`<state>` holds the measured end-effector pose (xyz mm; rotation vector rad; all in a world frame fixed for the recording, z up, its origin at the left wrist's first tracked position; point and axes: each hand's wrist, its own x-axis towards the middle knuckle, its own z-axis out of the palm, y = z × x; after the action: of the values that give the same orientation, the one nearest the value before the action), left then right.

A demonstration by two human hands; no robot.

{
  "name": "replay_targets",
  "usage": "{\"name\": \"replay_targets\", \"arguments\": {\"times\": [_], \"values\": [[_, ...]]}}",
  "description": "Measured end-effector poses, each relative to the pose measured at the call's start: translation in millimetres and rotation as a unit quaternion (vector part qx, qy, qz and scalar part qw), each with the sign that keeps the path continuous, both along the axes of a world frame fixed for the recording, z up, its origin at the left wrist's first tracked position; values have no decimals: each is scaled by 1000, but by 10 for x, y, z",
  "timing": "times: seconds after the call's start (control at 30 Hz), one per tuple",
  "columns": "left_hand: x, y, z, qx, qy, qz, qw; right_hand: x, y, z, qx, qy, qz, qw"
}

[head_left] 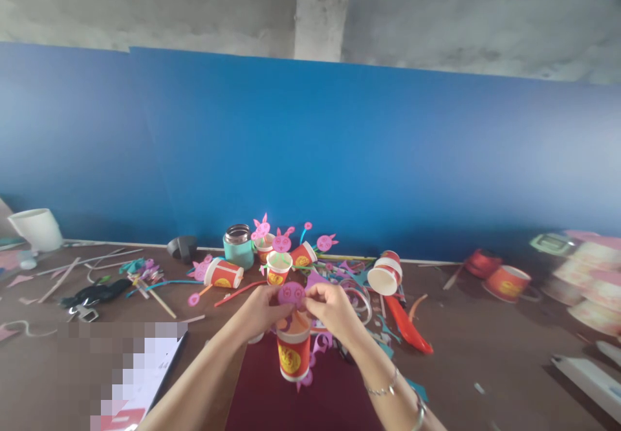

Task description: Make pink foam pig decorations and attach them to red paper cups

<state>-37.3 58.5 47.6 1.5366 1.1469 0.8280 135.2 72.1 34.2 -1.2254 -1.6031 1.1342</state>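
Observation:
A round pink paper face is pinched at its left edge by my left hand and at its right edge by my right hand. Just below it, a red paper cup with a yellow emblem stands upright, its pale opening facing up. Pink paper shows inside the rim, partly hidden by my fingers. Under and around the cup lies a dark red sheet. Pink paper cut-outs lie beside and behind the cup's base.
Behind my hands stand red cups with pink rabbit faces and a mint-green flask. Paper scraps, straws and a red plastic piece litter the table. More cups are at right. A blue partition borders the back.

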Motion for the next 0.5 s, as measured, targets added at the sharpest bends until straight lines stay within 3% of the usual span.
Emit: {"name": "replay_targets", "arguments": {"times": [0.23, 0.5], "values": [[-11, 24, -55, 26, -54, -36, 998, 10, -19, 20, 21, 4, 24, 1000], [-10, 32, -94, 10, -33, -52, 998, 12, -42, 53, 25, 3, 41, 999]]}}
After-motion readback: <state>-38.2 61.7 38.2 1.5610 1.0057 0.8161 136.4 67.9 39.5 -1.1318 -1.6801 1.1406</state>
